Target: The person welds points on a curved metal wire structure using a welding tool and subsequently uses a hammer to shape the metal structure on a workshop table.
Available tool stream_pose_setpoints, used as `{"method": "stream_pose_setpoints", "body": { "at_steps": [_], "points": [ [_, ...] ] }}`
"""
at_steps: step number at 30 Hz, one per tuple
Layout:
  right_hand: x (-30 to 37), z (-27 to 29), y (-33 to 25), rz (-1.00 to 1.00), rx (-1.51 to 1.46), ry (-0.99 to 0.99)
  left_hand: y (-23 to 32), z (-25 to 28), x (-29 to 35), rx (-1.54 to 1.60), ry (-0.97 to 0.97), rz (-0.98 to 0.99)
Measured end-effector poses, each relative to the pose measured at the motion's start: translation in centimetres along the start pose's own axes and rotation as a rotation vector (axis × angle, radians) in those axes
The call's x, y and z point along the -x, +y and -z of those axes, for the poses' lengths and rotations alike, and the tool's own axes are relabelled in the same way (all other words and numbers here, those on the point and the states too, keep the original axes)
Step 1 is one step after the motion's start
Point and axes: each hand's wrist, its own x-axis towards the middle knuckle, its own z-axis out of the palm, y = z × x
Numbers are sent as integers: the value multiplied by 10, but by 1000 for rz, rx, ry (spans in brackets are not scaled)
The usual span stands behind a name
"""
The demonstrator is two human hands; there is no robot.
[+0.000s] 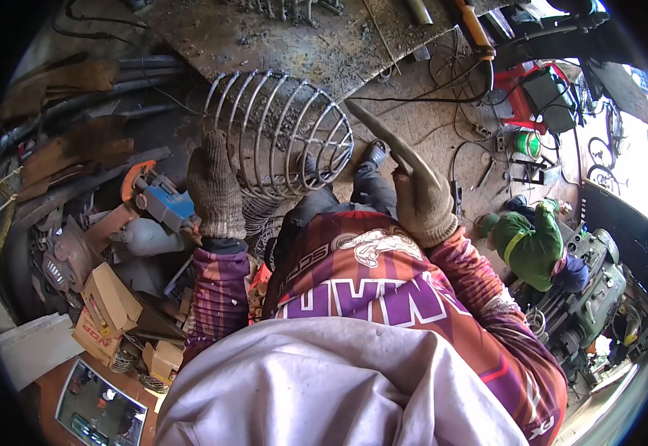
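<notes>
Apparently touching the cage (270,132) at eleven o'clock with the left hand (218,187), can't tell how closed; gripping a bar (380,131) with the right hand (422,202). Should handle stiff, fairly heavy; best taken by both ends.

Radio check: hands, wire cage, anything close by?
Left hand at wire cage's left side, grip unclear. Right hand holding curved grey bar. Cage overlaps table's edge in view; black cable near bar's tip.
</notes>
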Motion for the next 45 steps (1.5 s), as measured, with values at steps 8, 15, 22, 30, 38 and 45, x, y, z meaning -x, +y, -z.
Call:
{"method": "stream_pose_setpoints", "body": {
  "at_steps": [8, 15, 22, 30, 38, 45],
  "points": [
    [0, -6, 15, -1, -34, 68, 3, -3, -3, -98, 14, 24],
    [5, -13, 28, -48, -198, 162, -88, 21, -22, 643, -62, 225],
    [-8, -6, 3, -24, -120, 3, -21, -3, -1, 224, 122, 151],
    [-6, -1, -20, 6, -105, -4, -43, -10, 3, 611, 143, 112],
    [-13, -4, -22, 104, -25, 3, -43, -7, 2, 435, 110, 119],
    [-17, -13, -17, 31, 124, -70, -43, -3, -2, 253, 82, 101]
  ]
}}
